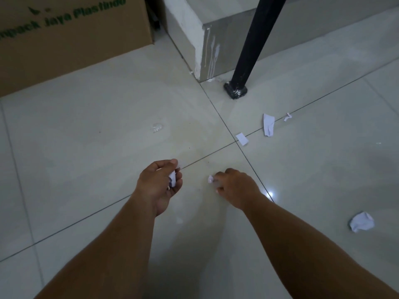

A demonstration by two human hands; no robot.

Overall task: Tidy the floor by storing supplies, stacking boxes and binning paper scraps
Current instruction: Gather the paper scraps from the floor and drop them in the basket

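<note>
One paper bit (172, 179) sits pinched in the left hand (159, 186), another in the right hand (235, 188), nearer the flat scrap (241, 139) ahead.

1. Paper scrap (172, 179): white, crumpled, held inside the curled fingers of the left hand (159, 184).
2. Small scrap (210, 179): white, pinched at the fingertips of the right hand (235, 186), low over the floor (108, 147).
3. Flat scrap (242, 139): white, roughly rectangular, lying on the floor beyond the right hand.
4. Long scrap (268, 125): white, partly curled, just beyond item 3.
5. Sliver (287, 117): tiny, twisted, near item 4.
6. Crumpled ball (361, 222): white, alone on the floor at far right.
7. Cardboard box (64, 39): brown, green lettering, standing on the floor at upper left, cut off by the frame.
</note>
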